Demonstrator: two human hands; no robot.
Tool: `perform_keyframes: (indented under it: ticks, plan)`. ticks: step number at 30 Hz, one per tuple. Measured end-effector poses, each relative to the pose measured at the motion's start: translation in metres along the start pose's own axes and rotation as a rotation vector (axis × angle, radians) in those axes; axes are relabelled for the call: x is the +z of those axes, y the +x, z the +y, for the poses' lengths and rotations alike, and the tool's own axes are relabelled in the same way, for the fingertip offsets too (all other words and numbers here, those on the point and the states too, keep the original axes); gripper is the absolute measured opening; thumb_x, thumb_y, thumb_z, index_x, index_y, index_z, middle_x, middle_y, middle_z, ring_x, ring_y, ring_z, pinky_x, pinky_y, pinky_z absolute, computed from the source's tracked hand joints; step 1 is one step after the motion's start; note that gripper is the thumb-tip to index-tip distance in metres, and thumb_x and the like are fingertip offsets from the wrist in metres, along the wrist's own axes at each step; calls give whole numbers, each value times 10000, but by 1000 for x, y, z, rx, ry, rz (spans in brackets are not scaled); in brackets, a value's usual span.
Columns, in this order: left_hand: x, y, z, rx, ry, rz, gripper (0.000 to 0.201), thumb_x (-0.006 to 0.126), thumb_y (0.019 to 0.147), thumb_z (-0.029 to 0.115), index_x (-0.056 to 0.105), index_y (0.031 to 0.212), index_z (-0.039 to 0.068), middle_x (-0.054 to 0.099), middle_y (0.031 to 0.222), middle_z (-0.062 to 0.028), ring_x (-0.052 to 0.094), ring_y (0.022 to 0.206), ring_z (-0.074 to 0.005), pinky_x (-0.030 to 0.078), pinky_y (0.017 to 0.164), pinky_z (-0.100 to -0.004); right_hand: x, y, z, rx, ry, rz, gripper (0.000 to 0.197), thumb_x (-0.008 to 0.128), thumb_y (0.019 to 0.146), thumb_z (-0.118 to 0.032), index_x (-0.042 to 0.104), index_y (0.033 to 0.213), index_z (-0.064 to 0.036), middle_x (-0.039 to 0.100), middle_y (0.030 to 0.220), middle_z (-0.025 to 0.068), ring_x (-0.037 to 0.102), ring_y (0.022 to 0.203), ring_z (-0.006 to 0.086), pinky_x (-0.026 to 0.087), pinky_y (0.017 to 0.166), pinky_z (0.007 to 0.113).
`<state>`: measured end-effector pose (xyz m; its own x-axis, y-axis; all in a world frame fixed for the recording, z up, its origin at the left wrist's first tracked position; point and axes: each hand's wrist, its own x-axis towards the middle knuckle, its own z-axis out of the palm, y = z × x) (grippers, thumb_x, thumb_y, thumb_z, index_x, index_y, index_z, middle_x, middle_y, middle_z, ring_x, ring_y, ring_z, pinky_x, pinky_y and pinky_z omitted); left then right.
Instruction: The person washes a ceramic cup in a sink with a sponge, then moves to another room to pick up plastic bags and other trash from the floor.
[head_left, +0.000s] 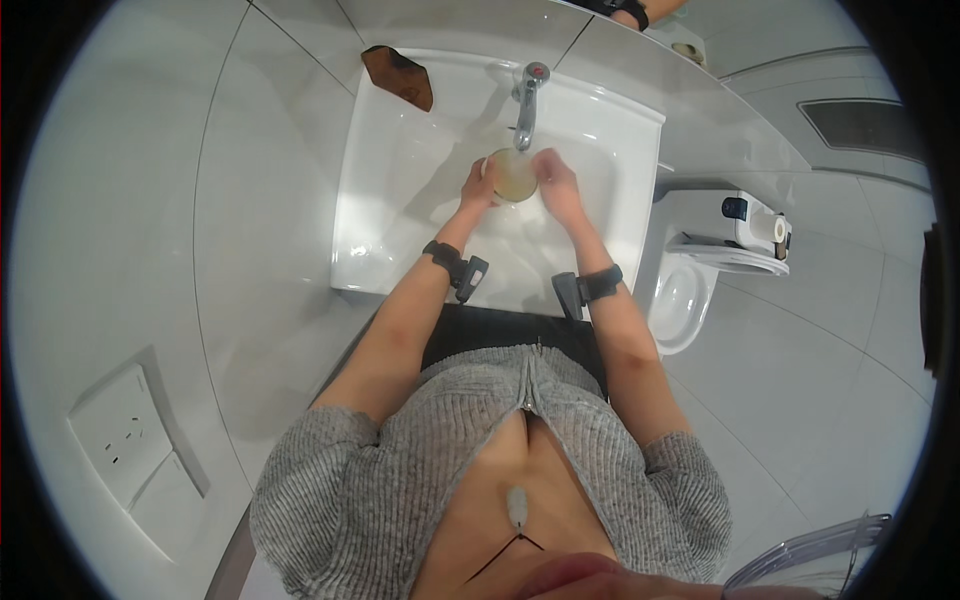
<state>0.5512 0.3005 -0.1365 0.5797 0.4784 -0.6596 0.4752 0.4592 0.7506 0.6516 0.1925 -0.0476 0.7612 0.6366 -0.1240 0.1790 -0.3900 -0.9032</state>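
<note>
A round, pale beige cup (514, 176) sits under the chrome tap (527, 100), over the white washbasin (390, 190); its mouth faces up, its inside cloudy; the left hand (477, 185) and right hand (557, 185) curl around its sides, gripping it between them.

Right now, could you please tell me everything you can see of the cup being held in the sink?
The cup is small, round and looks clear or pale, like glass or plastic; its material is hard to tell. It looks to hold cloudy, yellowish liquid. It sits tilted toward the camera, mouth showing, just under the spout of the chrome faucet, over the white sink. The left hand holds its left side and the right hand its right. Whether water is running cannot be told.
</note>
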Motion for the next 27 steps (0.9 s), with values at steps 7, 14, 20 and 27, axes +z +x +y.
perform_keyframes:
  ticks: [7,14,20,27]
  plan:
    - [8,-11,7,13,-38,-12,617,354,834,601,335,1265,160,462,1161,-87,504,1007,-223,507,703,-366,33,5,37,-144,-554,-218,217,482,784,-163,639,884,-51,576,970,154,567,841,320,461,748,386]
    - [6,-17,13,80,-8,-20,610,376,830,592,365,1245,144,466,1148,-94,510,993,-227,521,666,-364,47,9,36,-150,-391,-176,212,481,775,-174,632,860,-50,586,912,173,573,836,316,465,729,376]
    - [-5,-11,6,108,78,33,626,400,815,581,386,1241,122,487,1157,-175,563,943,-312,554,580,-357,37,7,21,-29,-658,-643,218,470,757,-152,619,846,-21,608,852,185,583,818,320,467,717,378]
    - [3,-14,15,52,67,13,619,365,827,603,392,1228,132,487,1115,-94,537,939,-220,522,658,-357,46,11,40,-113,-593,-449,229,458,774,-170,612,873,-33,612,842,174,580,822,325,454,719,407]
